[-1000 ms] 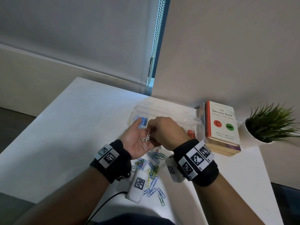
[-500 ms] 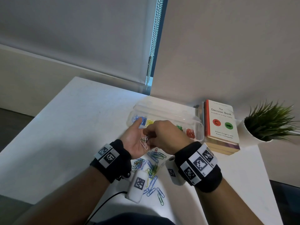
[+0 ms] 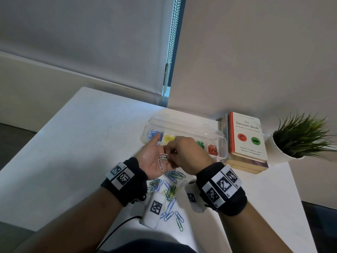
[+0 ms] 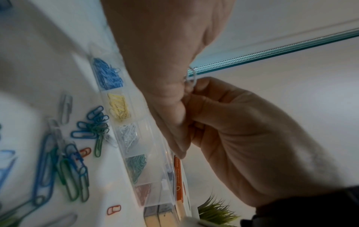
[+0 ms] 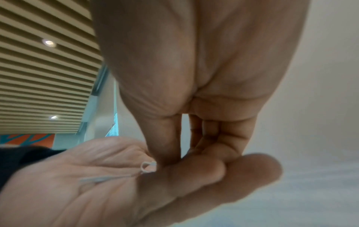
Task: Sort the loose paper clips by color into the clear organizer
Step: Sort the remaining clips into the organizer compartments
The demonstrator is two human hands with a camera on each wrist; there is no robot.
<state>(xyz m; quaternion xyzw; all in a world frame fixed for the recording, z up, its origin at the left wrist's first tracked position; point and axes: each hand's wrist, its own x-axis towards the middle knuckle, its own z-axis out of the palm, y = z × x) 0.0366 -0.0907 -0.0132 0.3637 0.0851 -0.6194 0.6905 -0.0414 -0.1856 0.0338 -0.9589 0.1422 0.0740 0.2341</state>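
My left hand [image 3: 154,158] lies palm up, just in front of the clear organizer [image 3: 184,127]. White paper clips [image 3: 162,161] rest on its palm. My right hand [image 3: 186,156] reaches over from the right, and its thumb and fingers pinch one white clip [image 5: 148,166] off that palm. The organizer holds sorted blue [image 4: 107,75], yellow [image 4: 118,106], white [image 4: 128,135], green [image 4: 136,165] and red [image 4: 143,193] clips in separate compartments. A loose pile of mixed clips [image 3: 169,187] lies on the white table, below my wrists.
A stack of books [image 3: 246,139] sits right of the organizer, with a potted plant [image 3: 300,141] beyond it. The organizer's lid stands open at the back. A blind chain [image 3: 168,61] hangs by the wall. Stray red clips [image 4: 113,209] lie near the organizer.
Both hands have drawn slightly back from the organizer, uncovering the yellow, green and red compartments. The right fingers have kept working at the white clips in the left palm.
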